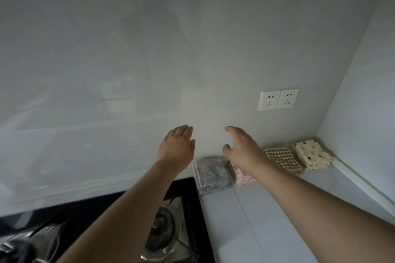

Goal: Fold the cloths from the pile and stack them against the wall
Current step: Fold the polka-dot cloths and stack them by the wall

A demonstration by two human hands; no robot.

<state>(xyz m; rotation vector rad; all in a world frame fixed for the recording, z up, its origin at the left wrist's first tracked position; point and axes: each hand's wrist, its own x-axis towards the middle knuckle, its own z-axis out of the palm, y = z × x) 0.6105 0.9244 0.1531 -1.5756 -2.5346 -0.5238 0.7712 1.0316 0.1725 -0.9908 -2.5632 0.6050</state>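
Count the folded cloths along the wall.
4, in a row on the counter by the wall: grey cloth beside the stove, pink cloth partly under the right arm, checked cloth, dotted cloth in the corner. More may be hidden.

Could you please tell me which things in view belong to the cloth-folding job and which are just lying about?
Job:
grey speckled cloth
pink cloth
brown checked cloth
cream dotted cloth
left hand
right hand

Lying about:
gas hob
wall sockets
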